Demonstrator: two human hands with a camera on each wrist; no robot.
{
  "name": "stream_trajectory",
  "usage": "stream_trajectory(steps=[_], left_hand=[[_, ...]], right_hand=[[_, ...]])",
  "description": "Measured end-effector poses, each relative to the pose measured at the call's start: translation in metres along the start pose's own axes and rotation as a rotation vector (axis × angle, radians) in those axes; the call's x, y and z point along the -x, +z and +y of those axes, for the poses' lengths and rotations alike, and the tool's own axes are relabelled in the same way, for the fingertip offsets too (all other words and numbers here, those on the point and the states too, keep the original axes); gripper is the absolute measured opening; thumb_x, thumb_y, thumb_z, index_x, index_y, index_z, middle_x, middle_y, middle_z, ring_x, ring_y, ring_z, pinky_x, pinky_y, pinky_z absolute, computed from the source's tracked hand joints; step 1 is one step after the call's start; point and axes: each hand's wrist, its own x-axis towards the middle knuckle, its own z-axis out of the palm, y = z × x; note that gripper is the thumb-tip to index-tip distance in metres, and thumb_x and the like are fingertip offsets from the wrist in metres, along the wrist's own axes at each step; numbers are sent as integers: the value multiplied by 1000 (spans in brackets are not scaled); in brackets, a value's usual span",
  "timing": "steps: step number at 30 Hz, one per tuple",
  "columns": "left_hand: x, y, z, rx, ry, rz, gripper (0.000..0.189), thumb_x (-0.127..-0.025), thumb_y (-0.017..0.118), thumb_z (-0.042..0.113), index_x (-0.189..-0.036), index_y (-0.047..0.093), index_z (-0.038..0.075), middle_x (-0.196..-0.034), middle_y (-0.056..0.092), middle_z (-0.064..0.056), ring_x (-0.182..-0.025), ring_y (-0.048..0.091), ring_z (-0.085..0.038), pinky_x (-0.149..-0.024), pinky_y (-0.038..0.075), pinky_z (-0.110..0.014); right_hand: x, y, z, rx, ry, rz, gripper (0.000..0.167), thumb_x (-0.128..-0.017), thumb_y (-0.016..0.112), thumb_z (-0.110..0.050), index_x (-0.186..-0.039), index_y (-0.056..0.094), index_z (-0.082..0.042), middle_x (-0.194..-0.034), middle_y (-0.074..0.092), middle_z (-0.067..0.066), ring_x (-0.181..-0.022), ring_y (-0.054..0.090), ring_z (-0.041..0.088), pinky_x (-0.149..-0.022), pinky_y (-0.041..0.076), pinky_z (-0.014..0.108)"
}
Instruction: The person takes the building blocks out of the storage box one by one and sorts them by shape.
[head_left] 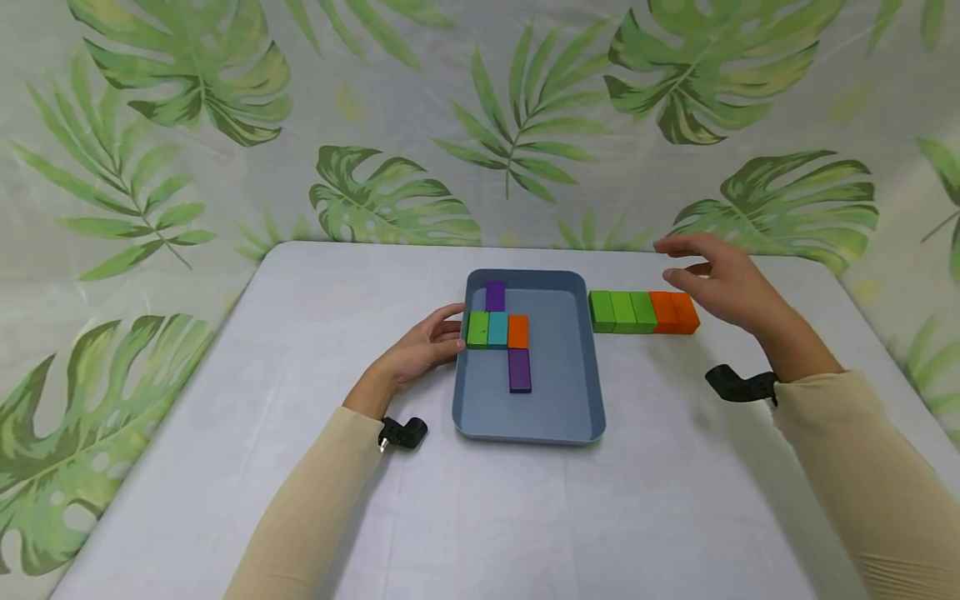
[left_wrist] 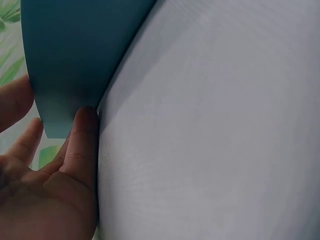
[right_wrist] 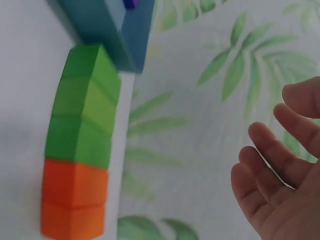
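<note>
In the head view a blue-grey rectangular tray (head_left: 564, 417) lies on the table. My left hand (head_left: 417, 350) touches its left wall with thumb and fingertips; the left wrist view shows the fingers against the tray's outer side. Inside the tray's left half lie a purple block (head_left: 496, 296), a green block (head_left: 477, 330), a teal block (head_left: 498, 330), an orange block (head_left: 518, 332) and a second purple block (head_left: 520, 371). My right hand (head_left: 722, 279) is raised beyond the right end of a block row, fingers loosely bent and nothing between them.
The row stands against the tray's right side: three green blocks (head_left: 622, 313), then two orange blocks (head_left: 674, 313). A white cloth covers the table (head_left: 300, 317). Behind it hangs a leaf-patterned curtain (head_left: 405, 108). Each wrist wears a small black camera.
</note>
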Motion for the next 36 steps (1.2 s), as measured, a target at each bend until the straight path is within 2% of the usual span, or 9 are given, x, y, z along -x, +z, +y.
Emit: stream_trajectory(steps=[3, 7, 11, 14, 17, 22, 27, 36], left_hand=[[0, 0, 0, 1, 0, 1, 70, -98, 53, 0, -159, 23, 18, -156, 35, -21, -144, 38, -33, -118, 36, -49], [0, 0, -1, 1, -1, 5, 70, -98, 53, 0, -158, 23, 18, -156, 35, -21, -144, 38, -34, -118, 36, -49], [0, -1, -1, 4, -2, 9, 70, -98, 53, -1, -158, 24, 19, -156, 35, -20, -144, 38, -33, -118, 36, -50], [-1, -1, -1, 2, 2, 6, 70, -98, 54, 0, -159, 23, 19, -156, 35, -20, -145, 38, -34, -118, 35, -50], [-2, -2, -2, 2, 2, 4, 70, -98, 54, 0, -159, 23, 18, -156, 35, -20, -145, 37, -34, -118, 35, -50], [-1, -1, -2, 4, -4, 5, 70, -98, 54, 0, -158, 23, 19, -156, 35, -20, -145, 38, -33, -118, 35, -49], [1, 0, 0, 3, -6, 6, 70, -98, 54, 0, -159, 23, 19, -156, 35, -20, -145, 38, -33, -118, 35, -49], [1, 0, 0, 6, -2, 6, 70, -98, 54, 0, -158, 23, 18, -156, 35, -21, -145, 38, -34, -118, 35, -49]], right_hand=[[-3, 3, -13, 7, -69, -30, 45, -100, 58, -17, -142, 50, -5, -146, 49, 17, -127, 50, 36, -86, 35, 2], [-4, 9, -34, 19, -165, -57, 42, -98, 60, -12, -139, 53, -5, -142, 54, 16, -127, 50, 31, -91, 39, 8], [-5, 19, -57, 70, -293, -75, 40, -96, 62, -7, -136, 56, -5, -137, 58, 14, -127, 50, 29, -97, 48, 32], [-7, 27, -72, 97, -359, -104, 40, -95, 63, -7, -134, 57, -5, -136, 58, 14, -127, 50, 31, -98, 49, 49], [-11, 34, -81, 94, -373, -151, 40, -95, 63, -8, -135, 57, -5, -137, 57, 16, -127, 50, 33, -99, 48, 54], [-23, 48, -91, 106, -373, -200, 41, -96, 61, -8, -136, 56, -3, -139, 57, 16, -130, 50, 34, -102, 48, 55], [-39, 62, -97, 125, -384, -251, 39, -96, 59, -10, -135, 56, -2, -138, 57, 17, -129, 50, 35, -108, 42, 55], [-60, 84, -95, 218, -291, -368, 44, -96, 59, -13, -138, 55, -1, -143, 53, 19, -133, 49, 35, -114, 39, 53]])
